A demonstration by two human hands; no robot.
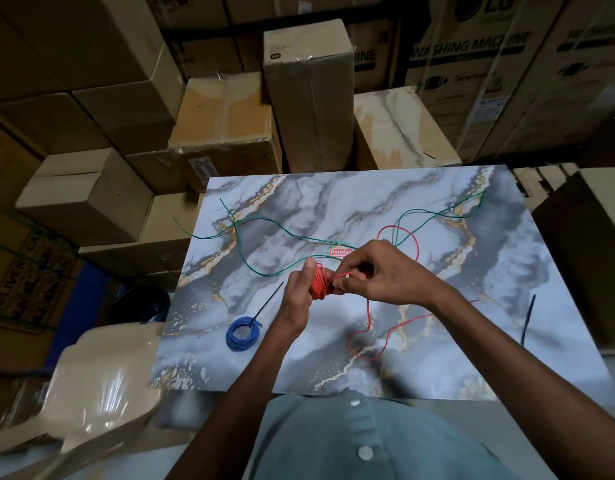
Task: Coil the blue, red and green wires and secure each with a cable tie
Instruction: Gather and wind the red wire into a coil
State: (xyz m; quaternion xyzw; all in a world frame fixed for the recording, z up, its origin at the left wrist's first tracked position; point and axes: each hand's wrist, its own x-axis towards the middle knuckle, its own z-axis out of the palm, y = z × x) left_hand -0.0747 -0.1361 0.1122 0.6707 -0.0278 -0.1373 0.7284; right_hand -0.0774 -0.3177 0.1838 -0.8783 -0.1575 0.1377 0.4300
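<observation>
Red wire around left hand

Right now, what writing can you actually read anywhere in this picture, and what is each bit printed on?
"LG": large carton, top right.
"WASHING MACHINE": same carton, partly cut by a strap.
"Patels", end hidden by the right hand: red sticker on the marble board.
"DELIVER": printed box, far left; the rest is unclear.
Small shipping labels on other cartons: too blurred to read.
</observation>
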